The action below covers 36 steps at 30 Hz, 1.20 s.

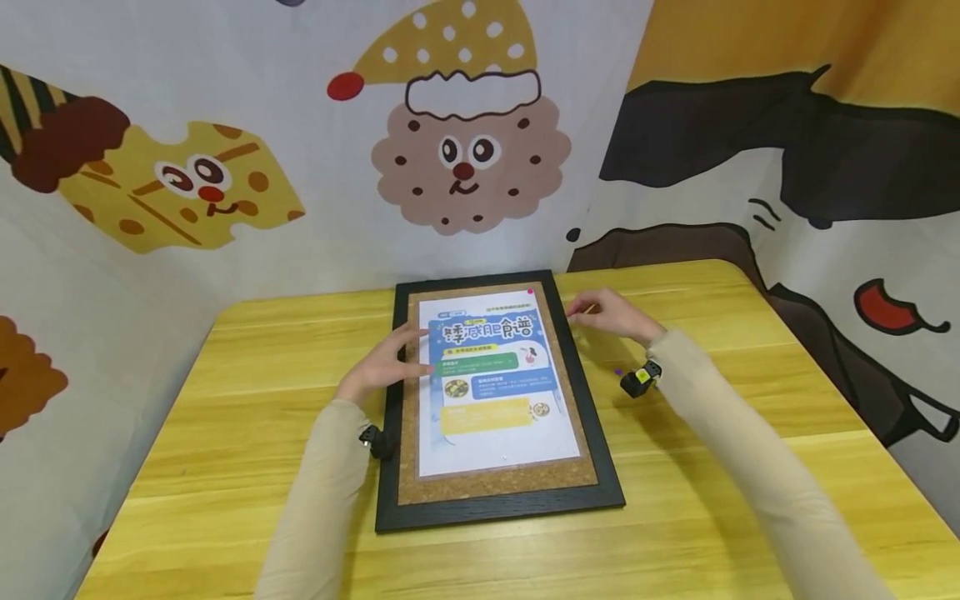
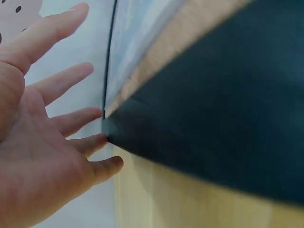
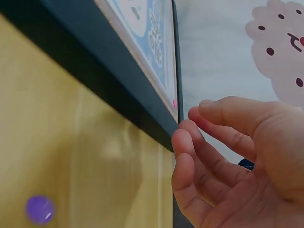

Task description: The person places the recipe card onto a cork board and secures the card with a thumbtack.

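A cloth (image 1: 322, 158) printed with cartoon food hangs behind the wooden table (image 1: 262, 408). Near the middle of the table's far side lies a black-framed board (image 1: 502, 503), faced with cork (image 1: 517, 481). The poster (image 1: 498, 386) lies on this cork, a little inside the frame all round.

The left hand (image 1: 386, 360) reaches over the frame's left side, thumb and fingers spread wide, their tips at the poster's left edge; it grips nothing. The right hand (image 1: 617, 315) is beside the frame's far right part, its fingers curled and the thumb tip close to the index finger, so the gap is narrow. Whether something small sits between those tips I cannot tell. A small dark camera is strapped at each wrist.

A pink pin (image 1: 530, 292) shows at the poster's far right corner. A purple pin (image 1: 618, 372) lies on the table, right of the frame.

With a pin plain to see at only that corner, a sideways push from the left fingers could swing the poster askew about it. The purple pin, just beside the right wrist, could be knocked away or prick if the forearm drops. A knock against the frame could shift the whole board.
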Each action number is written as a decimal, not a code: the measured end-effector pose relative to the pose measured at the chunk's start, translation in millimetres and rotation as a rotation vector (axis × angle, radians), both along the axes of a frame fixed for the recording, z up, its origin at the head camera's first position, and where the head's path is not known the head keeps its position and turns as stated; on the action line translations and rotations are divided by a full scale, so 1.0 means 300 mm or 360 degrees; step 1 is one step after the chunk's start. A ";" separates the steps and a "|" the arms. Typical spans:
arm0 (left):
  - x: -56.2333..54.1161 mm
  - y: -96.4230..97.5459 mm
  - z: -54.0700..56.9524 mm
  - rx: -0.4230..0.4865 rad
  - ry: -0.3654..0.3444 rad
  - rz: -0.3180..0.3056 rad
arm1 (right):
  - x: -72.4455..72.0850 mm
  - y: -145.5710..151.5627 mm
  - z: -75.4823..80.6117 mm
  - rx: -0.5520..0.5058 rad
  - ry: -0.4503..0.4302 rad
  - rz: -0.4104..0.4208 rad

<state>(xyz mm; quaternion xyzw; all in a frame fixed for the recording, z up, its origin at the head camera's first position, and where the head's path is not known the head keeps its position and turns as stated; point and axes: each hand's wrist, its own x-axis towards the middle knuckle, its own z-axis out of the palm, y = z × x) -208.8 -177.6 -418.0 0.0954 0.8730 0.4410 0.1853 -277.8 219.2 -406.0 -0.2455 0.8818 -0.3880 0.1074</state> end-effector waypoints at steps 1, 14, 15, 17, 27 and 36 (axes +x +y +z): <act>0.003 -0.006 -0.004 -0.0008 -0.0011 0.0005 | 0.006 0.009 -0.002 0.0016 -0.0001 0.0003; 0.002 -0.051 -0.038 -0.0248 -0.0097 -0.0117 | 0.091 0.104 -0.028 0.0102 0.0061 0.0060; 0.003 -0.052 -0.041 -0.0252 -0.0097 -0.0126 | 0.097 0.109 -0.029 0.0107 0.0068 0.0063; 0.004 -0.056 -0.047 -0.0259 -0.0093 -0.0143 | 0.106 0.120 -0.033 0.0111 0.0058 0.0055; 0.001 -0.072 -0.051 -0.0294 -0.0093 -0.0218 | 0.146 0.173 -0.048 0.0103 -0.0008 0.0013; 0.004 -0.078 -0.050 -0.0275 -0.0095 -0.0234 | 0.186 0.237 -0.056 0.0168 0.0090 -0.0043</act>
